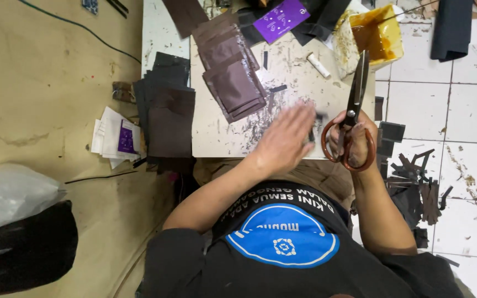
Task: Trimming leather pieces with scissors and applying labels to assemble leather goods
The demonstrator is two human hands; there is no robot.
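My right hand [354, 144] grips a pair of large scissors [353, 113] by their brown handles, blades pointing away from me over the pale work board [299, 83]. My left hand [285, 138] is blurred with its fingers spread, flat over the board's near edge and touching a small dark strip [311, 132]. A stack of brown leather pieces [233, 85] lies on the board's far left part.
Dark cut pieces [164, 107] are piled left of the board. A yellow glue tub [376, 34], a white tube [318, 65] and a purple card [280, 19] sit at the far side. Dark scraps [415, 187] litter the tiled floor on the right. Paper sheets [117, 138] lie at left.
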